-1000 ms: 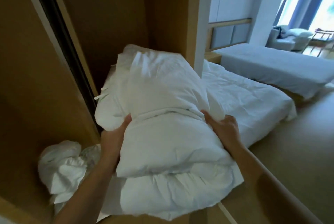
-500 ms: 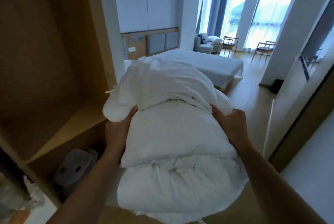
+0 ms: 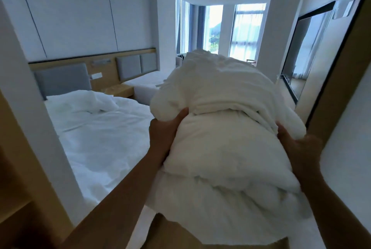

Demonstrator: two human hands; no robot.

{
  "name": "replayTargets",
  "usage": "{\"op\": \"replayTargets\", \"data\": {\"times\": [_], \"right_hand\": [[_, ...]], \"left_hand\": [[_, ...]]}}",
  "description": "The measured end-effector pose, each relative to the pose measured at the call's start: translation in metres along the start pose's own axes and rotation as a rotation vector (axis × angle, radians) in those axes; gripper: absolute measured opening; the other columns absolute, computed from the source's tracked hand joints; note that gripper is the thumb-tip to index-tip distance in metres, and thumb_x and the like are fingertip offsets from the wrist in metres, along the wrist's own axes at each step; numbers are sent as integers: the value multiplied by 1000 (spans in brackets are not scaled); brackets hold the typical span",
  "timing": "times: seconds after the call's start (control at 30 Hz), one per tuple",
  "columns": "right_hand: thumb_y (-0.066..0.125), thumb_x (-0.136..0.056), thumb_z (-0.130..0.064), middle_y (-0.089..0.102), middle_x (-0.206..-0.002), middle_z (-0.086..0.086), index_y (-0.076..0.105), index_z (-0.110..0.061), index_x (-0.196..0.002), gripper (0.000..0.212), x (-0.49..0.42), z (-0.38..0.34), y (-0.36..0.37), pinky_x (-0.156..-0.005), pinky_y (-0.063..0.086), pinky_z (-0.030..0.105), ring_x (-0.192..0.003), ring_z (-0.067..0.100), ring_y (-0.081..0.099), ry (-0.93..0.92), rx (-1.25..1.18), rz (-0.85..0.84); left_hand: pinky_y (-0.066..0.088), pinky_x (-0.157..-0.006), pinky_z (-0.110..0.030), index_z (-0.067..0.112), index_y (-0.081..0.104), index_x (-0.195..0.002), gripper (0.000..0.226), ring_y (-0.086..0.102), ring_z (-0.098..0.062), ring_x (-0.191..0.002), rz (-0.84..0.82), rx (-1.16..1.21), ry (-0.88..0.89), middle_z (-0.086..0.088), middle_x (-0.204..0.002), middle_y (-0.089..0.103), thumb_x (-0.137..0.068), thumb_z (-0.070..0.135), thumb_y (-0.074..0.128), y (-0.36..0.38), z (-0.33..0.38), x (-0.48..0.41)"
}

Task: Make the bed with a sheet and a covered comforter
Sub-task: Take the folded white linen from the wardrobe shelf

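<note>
A bulky folded white comforter (image 3: 224, 148) fills the middle of the view, held up in front of me at chest height. My left hand (image 3: 164, 130) grips its left side and my right hand (image 3: 297, 148) grips its right side. To the left stands the near bed (image 3: 96, 138), covered with a wrinkled white sheet, with a crumpled white heap near its grey headboard (image 3: 62, 80). The comforter hides the bed's far right corner.
A white wall edge and a wooden closet frame (image 3: 22, 148) stand close on my left. A second bed (image 3: 144, 86) lies beyond a small wooden nightstand (image 3: 118, 90). A dark-framed mirror (image 3: 307, 52) hangs on the right wall. Tall windows (image 3: 247, 30) are at the back.
My view has swung right, away from the wooden closet shelves and into the room. The comforter has come out with me, still held by both hands, and the near bed now shows at left.
</note>
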State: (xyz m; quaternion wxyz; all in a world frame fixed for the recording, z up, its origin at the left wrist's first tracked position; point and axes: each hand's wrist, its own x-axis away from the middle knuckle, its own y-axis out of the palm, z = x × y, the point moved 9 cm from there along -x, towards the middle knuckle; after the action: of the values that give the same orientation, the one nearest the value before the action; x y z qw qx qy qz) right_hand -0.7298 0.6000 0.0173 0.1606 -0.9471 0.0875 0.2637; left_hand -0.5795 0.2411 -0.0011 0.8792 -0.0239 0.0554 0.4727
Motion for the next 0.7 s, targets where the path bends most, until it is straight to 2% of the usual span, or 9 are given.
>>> {"op": "replayTargets", "data": {"times": [0.07,0.2,0.27,0.37,0.47,0.53,0.6,0.63,0.7], "right_hand": [[79,-82,-36,35,-41,1,43,-1,-44,63,-40,11,21,-34,24,20,-30,12,31,-6,4,47],[79,-83,-34,34,-39,0,40,-7,-47,60,-126,36,71,-33,22,18,-32,8,35,52,-15,121],[78,-84,-28,30,-29,-8,34,-12,-45,61,-164,44,96,-33,24,15,-31,5,37,61,-3,150],[75,-86,-23,36,-27,-9,34,-15,-46,58,-219,62,130,-35,31,10,-31,-2,44,85,9,190],[77,-84,-35,36,-42,6,36,-10,-50,59,-282,93,171,-34,26,15,-32,7,38,88,11,188],[78,-75,-59,43,-50,14,44,2,-54,73,-327,125,202,-40,30,24,-43,20,41,107,-20,182],[67,-62,-72,41,-49,12,42,-4,-52,73,-376,152,233,-43,29,24,-45,19,38,103,-35,202],[66,-61,-70,39,-48,8,39,-10,-52,66,-403,164,252,-44,28,25,-45,18,37,112,-42,200],[80,-72,-51,41,-51,3,40,-13,-53,58,-462,194,292,-48,29,26,-48,18,39,146,-90,176]], "left_hand": [[42,-79,-27,21,55,-87,52,57,-15,-92,-53,-11,19,13,-84,58,-65,56,86,43,0,-51],[45,-85,-29,18,62,-101,57,60,-14,-96,-134,-11,52,9,-93,63,-65,54,87,125,9,-159],[42,-83,-24,29,57,-86,38,60,-8,-86,-185,1,105,18,-84,59,-70,45,87,167,14,-208],[44,-78,-25,32,53,-78,39,61,-9,-83,-230,-8,98,18,-80,60,-68,47,88,227,8,-273],[44,-74,-26,27,53,-77,43,61,-13,-84,-266,1,52,12,-81,62,-66,51,88,290,-8,-341],[41,-78,-29,26,46,-74,48,56,-12,-79,-281,-21,47,11,-79,57,-69,51,86,335,-17,-387],[41,-74,-29,24,45,-74,50,55,-11,-77,-301,-43,43,7,-79,57,-69,52,86,383,-29,-436],[42,-70,-26,23,49,-76,49,58,-10,-78,-304,-44,46,5,-80,61,-67,53,86,407,-34,-463],[42,-61,-21,22,57,-81,50,61,-7,-81,-309,-49,57,5,-82,66,-62,57,87,458,-43,-521]]}}
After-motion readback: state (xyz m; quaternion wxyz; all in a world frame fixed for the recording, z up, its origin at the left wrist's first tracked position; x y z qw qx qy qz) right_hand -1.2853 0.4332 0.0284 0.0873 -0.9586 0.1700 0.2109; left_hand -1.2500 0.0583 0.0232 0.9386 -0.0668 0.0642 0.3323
